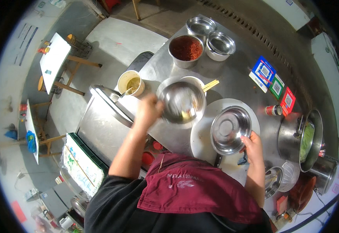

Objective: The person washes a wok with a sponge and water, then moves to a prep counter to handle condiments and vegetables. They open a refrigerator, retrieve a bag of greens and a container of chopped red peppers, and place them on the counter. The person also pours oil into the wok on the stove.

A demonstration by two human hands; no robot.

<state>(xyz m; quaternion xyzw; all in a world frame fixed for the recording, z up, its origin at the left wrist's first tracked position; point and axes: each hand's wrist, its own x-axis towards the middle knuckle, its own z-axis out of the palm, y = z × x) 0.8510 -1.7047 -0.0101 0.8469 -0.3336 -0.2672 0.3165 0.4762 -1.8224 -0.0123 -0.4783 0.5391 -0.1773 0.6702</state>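
My left hand (149,110) is blurred, its fingers closed at the left rim of a shiny steel bowl (179,100). That bowl is blurred too, and some pale bits show low inside it. Behind it, partly hidden, is a white container (194,79) with yellow chopsticks (211,85) sticking out to the right. A second steel bowl (229,129) is tilted in my right hand (252,147), thumb on its rim. It is held over a round white cutting board (200,134). A dark handle (218,160) and a dark blue cloth-like item (242,158) show below it.
A tub of yellowish liquid with a spoon (133,86) stands left. Farther back are a pot of red chilli (186,51) and lidded pots (220,43). Printed code cards (264,71), a small can (273,110) and a large pot with greens (292,135) line the right side.
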